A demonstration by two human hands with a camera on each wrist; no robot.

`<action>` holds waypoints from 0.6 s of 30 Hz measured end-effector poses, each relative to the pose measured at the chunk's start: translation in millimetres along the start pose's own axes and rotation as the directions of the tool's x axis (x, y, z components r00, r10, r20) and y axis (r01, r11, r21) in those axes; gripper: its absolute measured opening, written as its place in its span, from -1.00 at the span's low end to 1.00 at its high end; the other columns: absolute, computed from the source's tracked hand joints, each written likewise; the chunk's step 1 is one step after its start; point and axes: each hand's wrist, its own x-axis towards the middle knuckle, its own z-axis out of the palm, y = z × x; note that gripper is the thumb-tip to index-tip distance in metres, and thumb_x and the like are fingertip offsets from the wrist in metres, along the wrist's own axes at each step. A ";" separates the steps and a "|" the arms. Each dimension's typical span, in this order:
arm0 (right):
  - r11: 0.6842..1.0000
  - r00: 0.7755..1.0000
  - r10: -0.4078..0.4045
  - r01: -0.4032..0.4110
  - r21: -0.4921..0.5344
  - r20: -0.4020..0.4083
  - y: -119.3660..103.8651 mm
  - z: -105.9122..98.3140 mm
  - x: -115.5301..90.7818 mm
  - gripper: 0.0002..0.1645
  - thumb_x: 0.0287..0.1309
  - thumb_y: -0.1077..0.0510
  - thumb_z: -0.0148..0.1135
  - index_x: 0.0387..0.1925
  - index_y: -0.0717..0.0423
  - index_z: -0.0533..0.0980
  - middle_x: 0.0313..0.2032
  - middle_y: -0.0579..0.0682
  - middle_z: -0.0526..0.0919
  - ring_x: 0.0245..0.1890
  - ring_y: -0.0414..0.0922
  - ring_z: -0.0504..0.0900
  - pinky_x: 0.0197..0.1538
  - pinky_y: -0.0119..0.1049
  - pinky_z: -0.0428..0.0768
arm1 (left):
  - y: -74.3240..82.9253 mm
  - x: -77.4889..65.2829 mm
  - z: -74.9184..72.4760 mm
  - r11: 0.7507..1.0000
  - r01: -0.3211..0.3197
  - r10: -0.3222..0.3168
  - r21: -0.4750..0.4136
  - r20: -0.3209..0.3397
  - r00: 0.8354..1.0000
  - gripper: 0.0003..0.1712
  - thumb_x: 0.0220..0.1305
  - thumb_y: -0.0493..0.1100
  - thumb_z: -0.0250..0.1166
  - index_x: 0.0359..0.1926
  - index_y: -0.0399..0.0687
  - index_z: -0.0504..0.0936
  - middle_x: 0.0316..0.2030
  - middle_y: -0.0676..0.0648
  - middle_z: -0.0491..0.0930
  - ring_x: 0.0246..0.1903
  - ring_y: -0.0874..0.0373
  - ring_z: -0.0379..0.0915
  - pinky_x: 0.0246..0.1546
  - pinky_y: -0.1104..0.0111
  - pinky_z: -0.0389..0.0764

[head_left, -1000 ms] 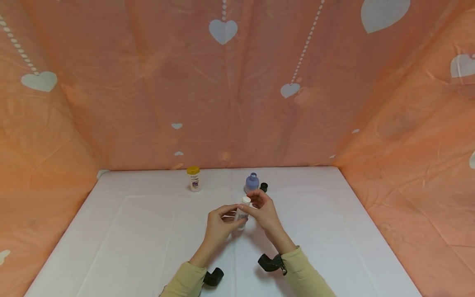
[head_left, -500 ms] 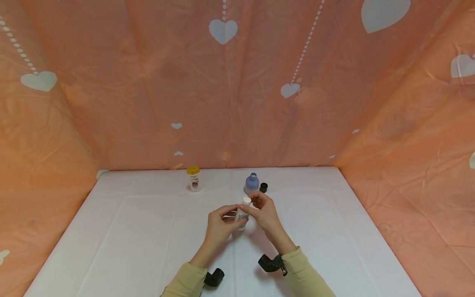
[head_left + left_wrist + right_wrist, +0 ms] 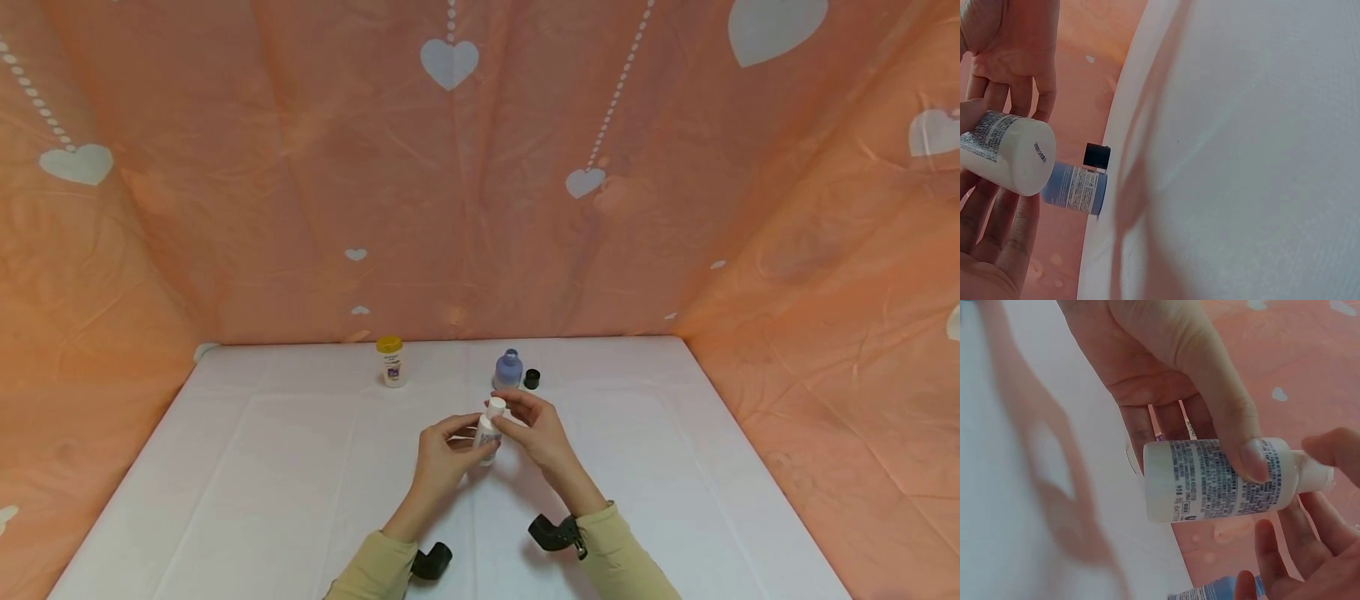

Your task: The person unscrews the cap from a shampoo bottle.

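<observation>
My left hand (image 3: 437, 460) holds a small white bottle (image 3: 486, 433) with a printed label, slightly tilted above the table. Its thumb lies across the label in the right wrist view, where the bottle (image 3: 1210, 481) lies sideways. At the bottle's top, my right hand (image 3: 543, 437) pinches the white cap (image 3: 497, 403) between thumb and fingers. Part of the neck shows between cap and shoulder in the right wrist view. The bottle's plain base (image 3: 1032, 159) faces the left wrist camera. Just behind the hands stands a blue bottle (image 3: 508, 369) with a black cap (image 3: 532, 379) beside it.
Further left, a white bottle with a yellow lid (image 3: 392, 362) stands upright near the table's back edge. A white cloth covers the table (image 3: 285, 483). Orange curtains (image 3: 300, 183) with white hearts hang behind and at both sides.
My right hand has shifted a little to the right; its thumb has slid off the bottle's shoulder, which now shows, and its index finger reaches further over the cap. My left hand stays put.
</observation>
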 end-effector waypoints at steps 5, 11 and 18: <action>0.998 0.997 -0.029 0.026 -0.049 -0.068 -11.6 5.2 -2.9 -0.54 0.04 0.38 0.37 0.02 0.34 0.50 -0.04 0.23 0.59 0.04 0.09 0.51 0.24 0.18 0.25 | 6.7 -0.9 0.6 1.000 0.017 -0.017 0.022 -0.002 1.000 -0.53 -0.09 -0.36 0.53 -0.06 -0.21 0.68 -0.18 -0.16 0.65 -0.26 -0.09 0.62 -0.27 0.36 0.67; 0.994 0.987 -0.028 0.010 -0.111 -0.159 -31.4 16.2 -8.7 -0.53 -0.05 0.36 0.43 -0.08 0.41 0.46 -0.15 0.23 0.59 -0.07 0.04 0.52 0.16 0.16 0.28 | 34.7 -6.1 0.6 0.997 -0.012 0.013 0.070 -0.002 1.000 -0.55 -0.07 -0.40 0.50 -0.07 -0.31 0.66 -0.19 -0.22 0.64 -0.27 -0.17 0.61 -0.28 0.35 0.67; 0.991 0.978 -0.041 0.014 -0.134 -0.204 -34.2 20.1 -8.0 -0.57 -0.11 0.34 0.49 -0.20 0.36 0.46 -0.31 0.11 0.57 -0.16 0.08 0.52 0.11 0.09 0.33 | 42.5 -7.6 1.5 0.992 -0.054 0.056 0.110 -0.016 0.998 -0.57 -0.08 -0.38 0.51 -0.09 -0.29 0.68 -0.21 -0.20 0.66 -0.29 -0.16 0.61 -0.26 0.15 0.67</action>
